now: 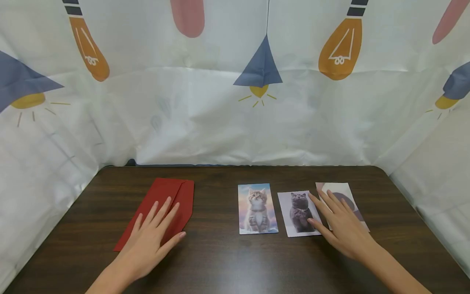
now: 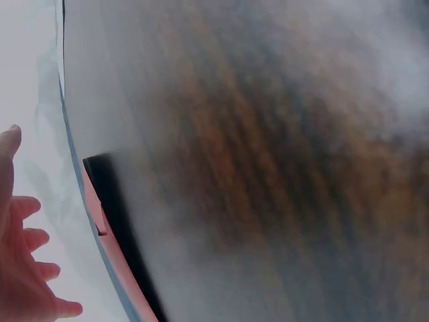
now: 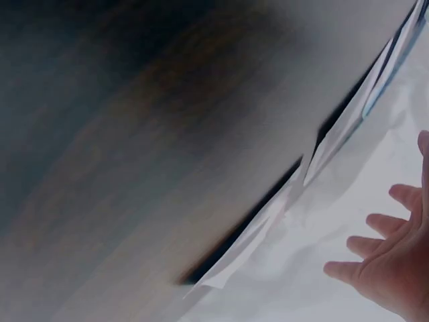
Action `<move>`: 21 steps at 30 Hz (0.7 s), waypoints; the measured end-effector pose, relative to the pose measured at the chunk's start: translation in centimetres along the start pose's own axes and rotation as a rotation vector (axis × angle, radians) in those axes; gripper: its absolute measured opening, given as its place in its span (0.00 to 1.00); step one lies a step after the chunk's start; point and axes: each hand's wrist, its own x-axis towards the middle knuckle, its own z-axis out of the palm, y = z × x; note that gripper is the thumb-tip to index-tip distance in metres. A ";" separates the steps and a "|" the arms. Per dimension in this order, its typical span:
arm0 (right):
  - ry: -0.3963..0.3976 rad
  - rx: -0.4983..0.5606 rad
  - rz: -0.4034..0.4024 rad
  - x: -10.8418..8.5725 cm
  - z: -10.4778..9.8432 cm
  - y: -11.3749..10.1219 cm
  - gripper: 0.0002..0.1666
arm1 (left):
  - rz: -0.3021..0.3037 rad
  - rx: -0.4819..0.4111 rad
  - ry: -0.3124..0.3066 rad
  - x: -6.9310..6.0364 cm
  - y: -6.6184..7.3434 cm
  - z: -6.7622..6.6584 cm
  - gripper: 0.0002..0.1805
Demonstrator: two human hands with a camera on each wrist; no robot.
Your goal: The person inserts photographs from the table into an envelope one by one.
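My left hand (image 1: pixel 148 241) hovers with spread, straight fingers above a red envelope (image 1: pixel 163 190) on the left side of the table. Its flap side faces up, and the hand hides part of it. On the right, my right hand (image 1: pixel 345 228) is held above two cards, its fingers also spread and straight. One is a picture card of a dark grey cat (image 1: pixel 300 212); the other is a pale card with rounded shapes (image 1: pixel 341 188), partly covered by the hand. Left of them lies a picture card of a striped kitten (image 1: pixel 258 208). Both wrist views show the hands raised off the table, holding nothing.
The dark wood-grain table (image 1: pixel 220 261) has rounded far corners. White cloth (image 1: pixel 205 118) printed with lamps and bulbs hangs behind it and along both sides. In the left wrist view the envelope's edge (image 2: pixel 117 248) lifts slightly from the tabletop.
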 end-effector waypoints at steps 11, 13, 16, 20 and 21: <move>-0.026 0.045 0.002 1.7 0.4 -0.7 0.43 | -0.045 -0.001 -0.027 0.2 -0.7 0.1 0.45; -0.027 0.041 -0.002 2.2 0.4 -1.0 0.42 | -0.054 0.016 -0.033 0.3 -0.9 0.2 0.45; -0.028 0.050 -0.012 2.8 0.6 -1.3 0.41 | -0.067 0.034 -0.042 0.4 -1.3 0.2 0.45; -0.029 0.077 -0.017 3.6 0.9 -1.6 0.40 | -0.079 0.041 -0.049 0.5 -1.7 0.3 0.45; -0.031 0.085 -0.012 3.7 0.9 -1.6 0.40 | -0.078 0.043 -0.046 0.5 -1.9 0.3 0.45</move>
